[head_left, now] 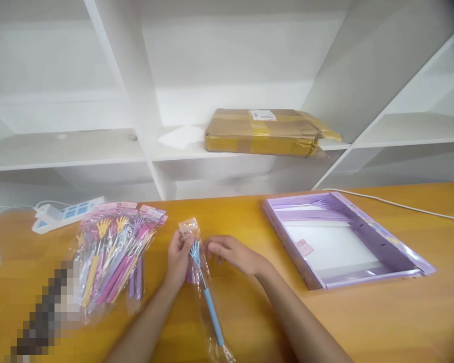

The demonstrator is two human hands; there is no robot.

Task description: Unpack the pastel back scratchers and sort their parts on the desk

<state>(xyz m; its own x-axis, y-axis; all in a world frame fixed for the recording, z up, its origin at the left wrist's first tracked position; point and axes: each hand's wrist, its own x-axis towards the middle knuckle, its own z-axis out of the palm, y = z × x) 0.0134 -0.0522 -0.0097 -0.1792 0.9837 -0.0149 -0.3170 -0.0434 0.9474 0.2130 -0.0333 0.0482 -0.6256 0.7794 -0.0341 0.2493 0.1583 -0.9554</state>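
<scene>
My left hand [179, 257] pinches 1 bagged blue back scratcher [212, 313], my right hand [236, 253] curls loosely, the scratcher pile [115, 267] looks bagged, and 1 purple scratcher [321, 203] seems left in the box [378, 237].

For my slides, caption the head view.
Left hand holds a bagged blue back scratcher, right hand near it, between other bagged scratchers and a purple box.

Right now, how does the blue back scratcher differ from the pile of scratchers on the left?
- Number: the blue back scratcher is single; the pile holds several.
- Color: the blue one is light blue; the pile mixes yellow, pink and purple.
- Pose: the blue one's handle end points lower right in view; most in the pile point lower left.

Shared: clear plastic wrapping and hand-shaped heads.
</scene>
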